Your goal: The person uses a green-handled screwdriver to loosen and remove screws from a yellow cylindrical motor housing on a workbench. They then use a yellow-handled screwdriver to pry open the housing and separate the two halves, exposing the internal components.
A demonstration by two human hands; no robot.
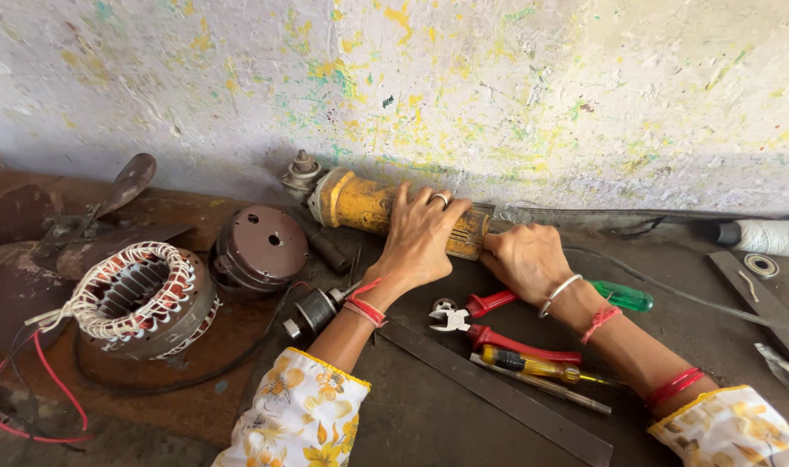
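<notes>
A repair workshop: beside the left hand (422,238) lie a wound stator (139,298) and motor cover (262,246); near the right hand (524,259), pliers (490,324) and screwdrivers (533,365) under a paint-spattered wall (498,78).
</notes>
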